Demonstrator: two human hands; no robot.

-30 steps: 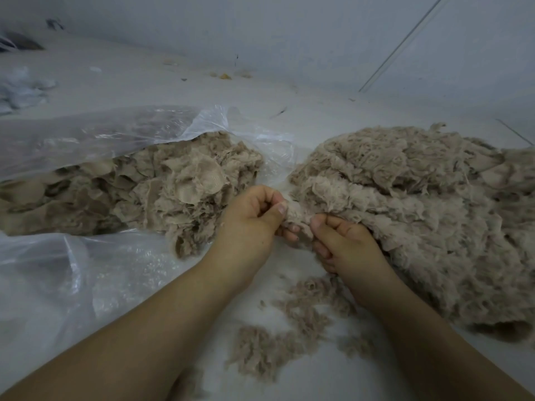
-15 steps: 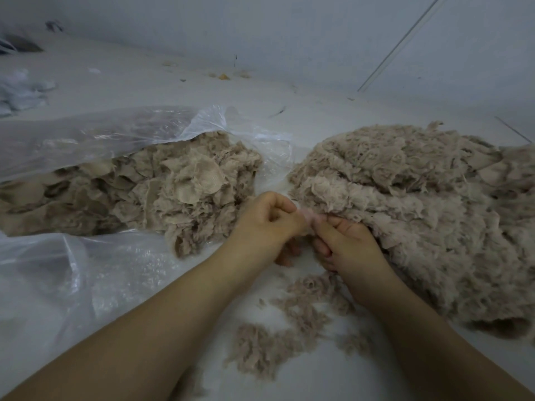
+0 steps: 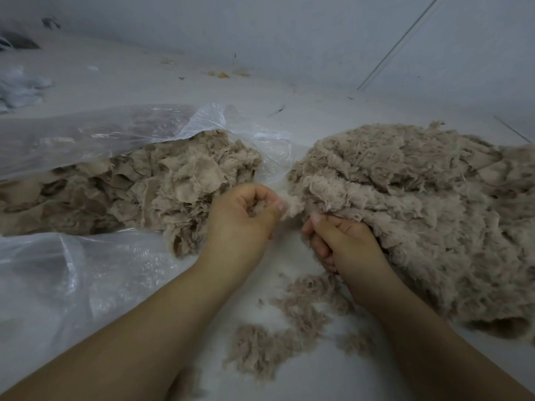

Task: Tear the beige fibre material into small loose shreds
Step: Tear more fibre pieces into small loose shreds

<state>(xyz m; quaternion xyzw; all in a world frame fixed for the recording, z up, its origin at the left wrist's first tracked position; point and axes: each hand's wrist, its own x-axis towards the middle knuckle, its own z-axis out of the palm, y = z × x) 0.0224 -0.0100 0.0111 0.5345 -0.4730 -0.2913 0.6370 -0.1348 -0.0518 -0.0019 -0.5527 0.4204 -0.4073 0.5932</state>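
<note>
With the left hand point(image 3: 241, 218) pinching a tuft and the right hand point(image 3: 344, 241) gripping the fibre pile point(image 3: 405, 204) beside it, too big a pinch could yield clumps, not shreds.

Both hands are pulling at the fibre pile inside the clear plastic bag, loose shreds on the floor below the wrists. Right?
Not quite. In the head view the left hand and right hand pull at the big uncovered fibre pile on the right, not the pile in the clear plastic bag on the left. Loose shreds do lie on the floor below the wrists.
</note>
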